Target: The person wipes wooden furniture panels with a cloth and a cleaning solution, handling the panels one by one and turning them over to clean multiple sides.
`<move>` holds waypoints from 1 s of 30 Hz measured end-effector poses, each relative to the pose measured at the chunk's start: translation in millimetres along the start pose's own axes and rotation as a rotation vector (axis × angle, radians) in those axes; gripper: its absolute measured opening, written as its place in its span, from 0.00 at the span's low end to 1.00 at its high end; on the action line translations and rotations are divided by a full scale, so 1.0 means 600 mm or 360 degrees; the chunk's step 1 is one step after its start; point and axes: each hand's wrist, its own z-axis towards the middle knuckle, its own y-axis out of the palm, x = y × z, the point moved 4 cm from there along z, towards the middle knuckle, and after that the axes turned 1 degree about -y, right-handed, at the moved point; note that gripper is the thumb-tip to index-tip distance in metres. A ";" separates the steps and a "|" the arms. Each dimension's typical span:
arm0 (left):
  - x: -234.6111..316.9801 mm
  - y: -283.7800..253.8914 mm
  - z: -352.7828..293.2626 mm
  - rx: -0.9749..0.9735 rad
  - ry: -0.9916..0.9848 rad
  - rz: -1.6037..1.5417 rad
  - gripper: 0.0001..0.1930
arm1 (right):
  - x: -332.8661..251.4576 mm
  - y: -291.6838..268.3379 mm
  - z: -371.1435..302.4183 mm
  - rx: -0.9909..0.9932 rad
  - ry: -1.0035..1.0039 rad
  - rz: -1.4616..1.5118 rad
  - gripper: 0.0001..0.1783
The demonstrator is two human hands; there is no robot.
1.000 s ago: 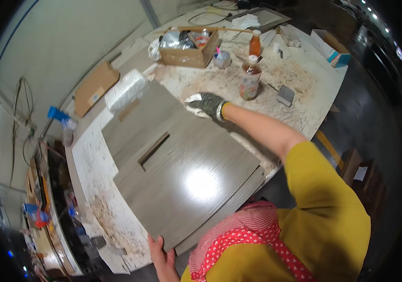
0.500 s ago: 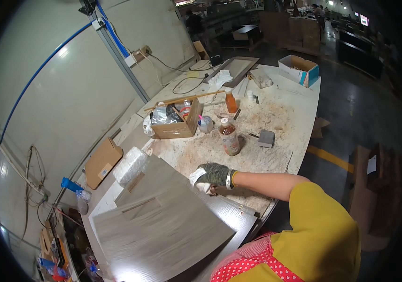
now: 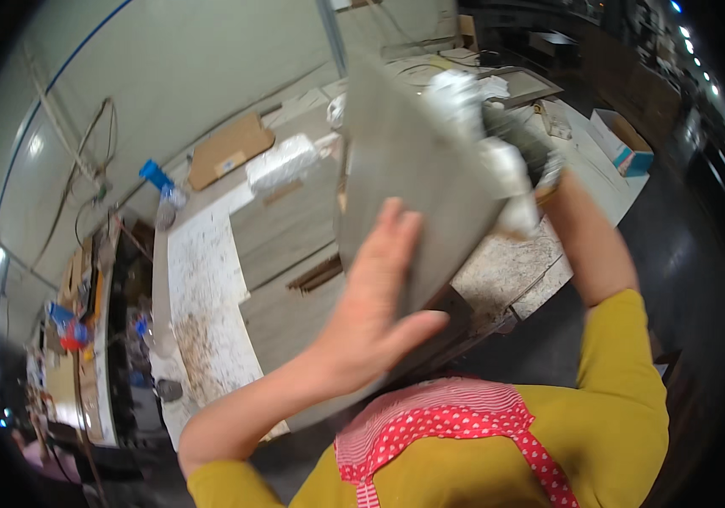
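Note:
A grey wood-grain panel (image 3: 430, 178) is raised off the bench and tilted up in front of me, smeared by motion. My left hand (image 3: 371, 305), bare, lies against its near face with the fingers stretched and the thumb apart. At the panel's right edge is my right hand (image 3: 522, 142) in a dark grey-green glove, closed on a white cloth (image 3: 511, 182); blur hides whether it also grips the panel. More grey panels (image 3: 282, 233) lie flat on the bench to the left, one with a dark brown slot (image 3: 316, 273).
Dusty white workbench (image 3: 210, 262) against a pale wall. Along its back stand a plastic-wrapped white block (image 3: 282, 162), a cardboard sheet (image 3: 231, 151) and a blue-topped bottle (image 3: 157, 176). A white-and-blue box (image 3: 621, 142) sits at the far right corner. The raised panel hides the bench's middle.
The top panel has been lifted from the stack and tipped up to the right. My left hand has come into view against it. My right hand has moved up and right with the cloth. The view has shifted.

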 end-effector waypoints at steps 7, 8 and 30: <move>-0.082 0.150 -0.063 -0.0297 0.0157 0.0361 0.38 | 0.010 -0.229 -0.201 -0.0100 -0.0032 -0.1614 0.21; -0.106 0.148 -0.080 -0.0351 0.0107 0.0245 0.35 | 0.022 -0.224 -0.222 -0.0396 -0.0261 -0.2489 0.20; -0.328 -0.040 -0.293 0.1344 -0.1432 -0.1395 0.19 | 0.271 -0.116 -0.171 -0.0036 0.0222 -0.1190 0.17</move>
